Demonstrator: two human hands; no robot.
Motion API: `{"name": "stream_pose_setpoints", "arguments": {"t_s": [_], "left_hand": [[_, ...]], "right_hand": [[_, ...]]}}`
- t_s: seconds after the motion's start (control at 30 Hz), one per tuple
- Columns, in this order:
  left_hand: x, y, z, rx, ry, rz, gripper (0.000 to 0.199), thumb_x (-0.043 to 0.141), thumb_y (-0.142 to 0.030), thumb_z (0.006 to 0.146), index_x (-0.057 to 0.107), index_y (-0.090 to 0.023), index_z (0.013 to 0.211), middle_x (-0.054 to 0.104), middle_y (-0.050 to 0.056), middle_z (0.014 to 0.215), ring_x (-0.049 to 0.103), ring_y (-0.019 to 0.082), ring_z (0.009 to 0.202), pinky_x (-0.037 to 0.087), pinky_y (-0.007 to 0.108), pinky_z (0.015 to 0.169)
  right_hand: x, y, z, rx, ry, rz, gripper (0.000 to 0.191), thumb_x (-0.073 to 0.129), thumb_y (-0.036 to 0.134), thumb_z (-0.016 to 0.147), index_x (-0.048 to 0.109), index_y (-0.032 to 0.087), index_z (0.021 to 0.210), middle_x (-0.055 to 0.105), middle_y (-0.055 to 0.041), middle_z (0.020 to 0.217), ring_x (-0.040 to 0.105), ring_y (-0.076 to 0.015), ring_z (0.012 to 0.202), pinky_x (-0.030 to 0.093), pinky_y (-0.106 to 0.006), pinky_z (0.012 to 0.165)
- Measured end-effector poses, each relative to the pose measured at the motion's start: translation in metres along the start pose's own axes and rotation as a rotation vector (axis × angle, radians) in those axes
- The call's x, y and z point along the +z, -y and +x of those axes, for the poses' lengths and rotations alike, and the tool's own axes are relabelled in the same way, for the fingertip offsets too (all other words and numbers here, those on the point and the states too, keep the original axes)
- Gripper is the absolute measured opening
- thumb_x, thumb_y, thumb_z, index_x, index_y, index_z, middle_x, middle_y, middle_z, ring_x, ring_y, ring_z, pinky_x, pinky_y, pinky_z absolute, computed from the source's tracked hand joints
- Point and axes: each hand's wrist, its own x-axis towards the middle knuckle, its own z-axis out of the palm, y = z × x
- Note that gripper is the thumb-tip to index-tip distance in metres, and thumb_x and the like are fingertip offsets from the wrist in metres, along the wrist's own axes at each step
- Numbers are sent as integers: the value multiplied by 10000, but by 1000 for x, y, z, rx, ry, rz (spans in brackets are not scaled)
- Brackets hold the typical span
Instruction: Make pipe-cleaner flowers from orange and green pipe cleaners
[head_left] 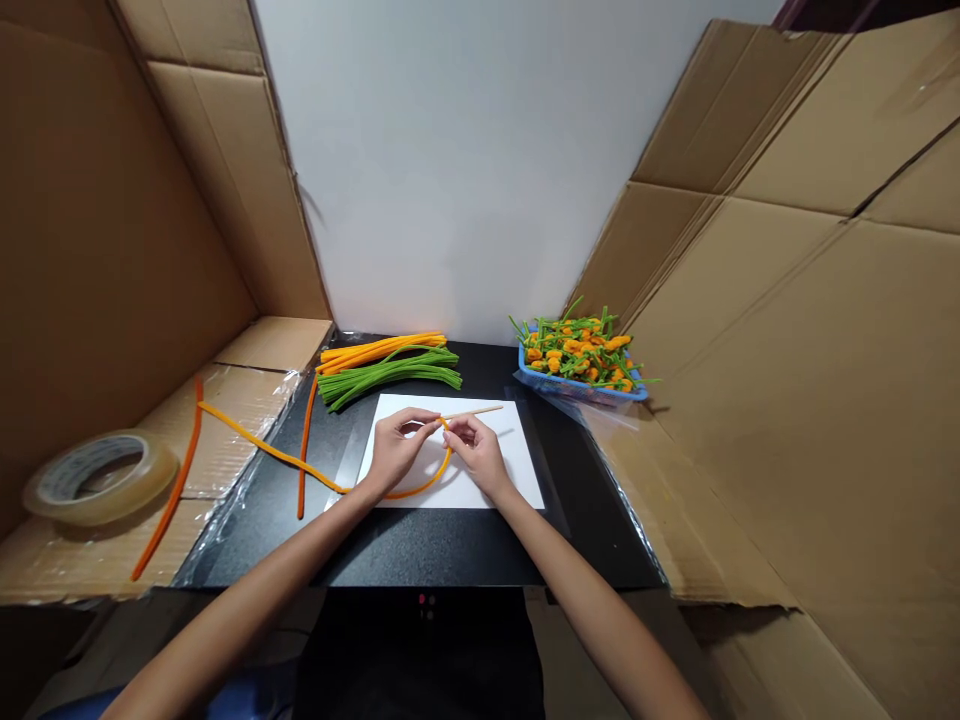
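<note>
My left hand (401,450) pinches one end of a thin wooden stick (480,411), which points to the right above a white sheet (517,470). Close beside it, my right hand (478,453) has its thumb and fingertips closed on a yellow-orange pipe cleaner (429,486) where it meets the stick. From there the pipe cleaner curves down over the sheet and passes under my left wrist. Its long tail runs left across the table. The fingertips partly hide how it sits around the stick.
Yellow-orange pipe cleaners (382,348) and green pipe cleaners (390,376) lie behind the sheet. A blue basket (585,388) holds orange-and-green pieces at back right. Left are dark orange pipe cleaners (180,480) and a tape roll (101,478). Cardboard walls (787,350) flank the black table (420,550).
</note>
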Motion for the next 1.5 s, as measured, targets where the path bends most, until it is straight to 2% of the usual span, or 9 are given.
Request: {"name": "stream_pose_setpoints", "arguments": {"t_s": [0.13, 0.43, 0.53, 0.63, 0.77, 0.93, 1.03, 1.33, 1.5], "left_hand": [[2, 2, 2, -152, 26, -140, 279, 796, -396, 747, 767, -150, 877, 771, 86, 901, 717, 213, 829, 588, 364, 808], [4, 3, 3, -427, 14, -551, 249, 876, -312, 630, 747, -138, 751, 707, 23, 755, 639, 119, 722, 518, 246, 760], [4, 3, 5, -500, -2, -654, 268, 893, -248, 580, 737, -124, 759, 709, 30, 764, 645, 115, 727, 525, 229, 762], [0, 3, 7, -614, -13, -766, 352, 874, -136, 547, 716, -133, 861, 722, 32, 774, 657, 106, 716, 530, 200, 734], [-7, 0, 9, -764, 33, -852, 449, 813, -26, 509, 650, -150, 908, 725, 22, 762, 657, 95, 666, 521, 174, 668], [-11, -3, 11, -669, 318, -795, 485, 785, 2, 463, 622, -148, 893, 671, -25, 594, 612, 92, 558, 465, 172, 598], [-10, -5, 11, -604, 400, -679, 495, 810, -33, 492, 617, -149, 933, 682, -14, 591, 613, 103, 567, 461, 193, 626], [-9, -2, 12, -412, 202, -559, 593, 877, -184, 596, 570, -193, 1104, 708, 4, 913, 654, 118, 673, 531, 266, 697], [-8, 7, 12, -406, 244, -448, 488, 858, -278, 656, 644, -164, 1079, 711, 51, 973, 677, 138, 723, 542, 279, 717]], "right_hand": [[0, 3, -3, -82, -49, -98, 167, 653, 316, 851, 646, 196, 966, 692, -27, 808, 664, -164, 723, 500, -274, 686], [-2, 2, -3, -181, -53, -200, 184, 650, 246, 868, 758, 200, 1009, 754, -38, 855, 664, -155, 738, 488, -263, 679], [-3, 1, -3, -228, -44, -209, 172, 654, 233, 875, 781, 211, 989, 776, -56, 946, 674, -164, 782, 484, -268, 681], [-5, 1, -2, -263, -37, -227, 158, 661, 227, 875, 800, 223, 949, 779, -60, 934, 664, -169, 780, 476, -275, 678], [-10, 5, 1, -200, 1, -188, 124, 701, 262, 841, 807, 220, 889, 769, -63, 874, 642, -176, 770, 461, -282, 679], [-19, 11, 5, 70, 113, 27, 170, 743, 344, 784, 750, 179, 824, 700, -30, 746, 605, -140, 661, 445, -257, 623], [-24, 12, 5, 219, 159, 133, 255, 756, 401, 761, 712, 170, 859, 611, 20, 635, 533, -102, 513, 398, -236, 525], [-23, 12, 4, 210, 162, 67, 309, 746, 447, 770, 718, 161, 882, 604, 20, 677, 465, -65, 469, 346, -224, 492], [-23, 11, 4, 201, 119, 60, 304, 739, 448, 774, 718, 166, 885, 570, 32, 642, 427, -59, 433, 310, -220, 454]]}}
